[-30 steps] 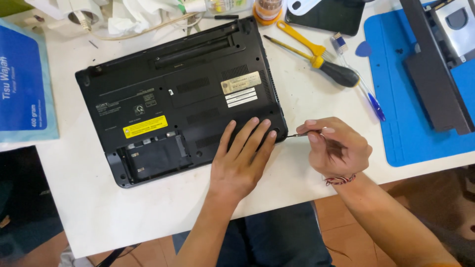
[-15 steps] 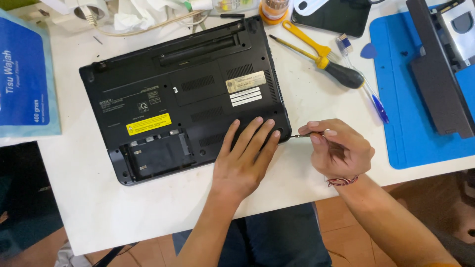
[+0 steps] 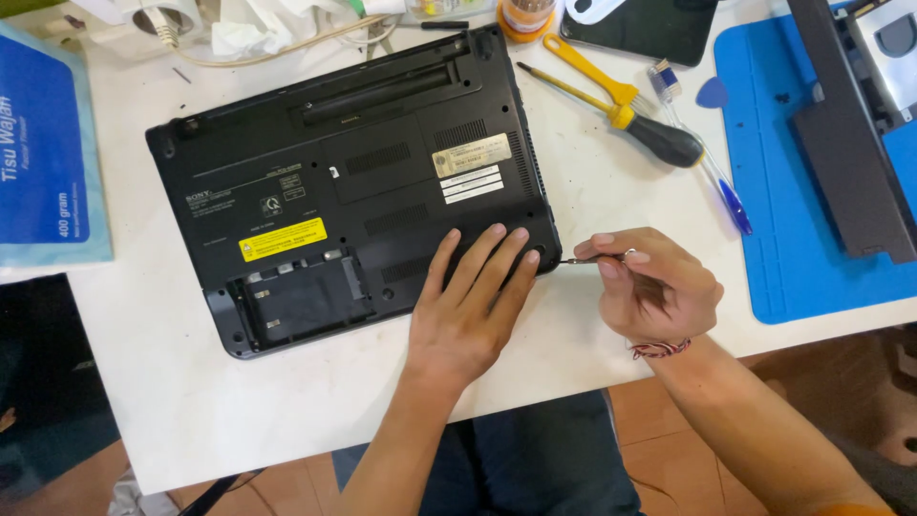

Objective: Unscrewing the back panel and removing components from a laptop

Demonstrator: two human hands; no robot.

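Hands at the near table edge: my left hand lies flat, fingers spread, on the upturned black laptop; my right hand pinches a thin metal tool, tip at the laptop's near right corner. Beyond lies a yellow-handled screwdriver.

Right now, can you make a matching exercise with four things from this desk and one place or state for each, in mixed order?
1. left hand
2. right hand
3. screwdriver
4. laptop

a. lies unused, beyond the laptop's right edge
b. upside down on the white table
c. flat on the laptop's near right corner
d. pinches a thin metal tool at that corner

Pairs: 1-c, 2-d, 3-a, 4-b
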